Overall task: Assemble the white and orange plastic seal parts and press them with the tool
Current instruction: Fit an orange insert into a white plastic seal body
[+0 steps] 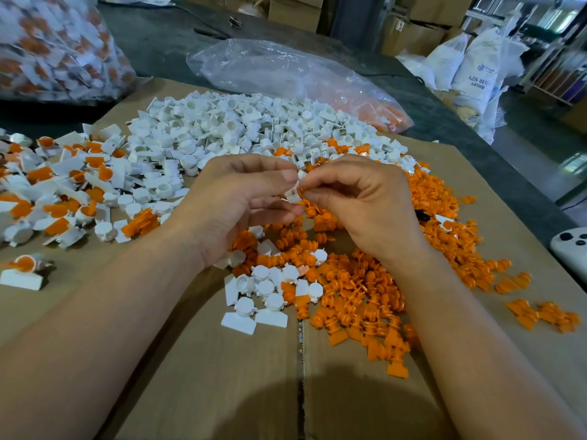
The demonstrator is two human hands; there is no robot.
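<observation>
Your forearms [111, 328] angle in from the near edge over the cardboard sheet [222, 382]. Left hand [235, 198] curled, pinching white seal part [293, 195]. Right hand [359, 201] curled, pinching orange seal part [302, 191] against it, mid-scene above the orange pile [365, 296].

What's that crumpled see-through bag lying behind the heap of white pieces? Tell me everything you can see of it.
The clear bag is thin, glossy plastic film, wrinkled and catching the light. It lies slumped on its side on the dark tabletop, just behind the white heap, its near edge reaching the cardboard sheet. Most of it looks empty; orange pieces gather in its right end.
</observation>
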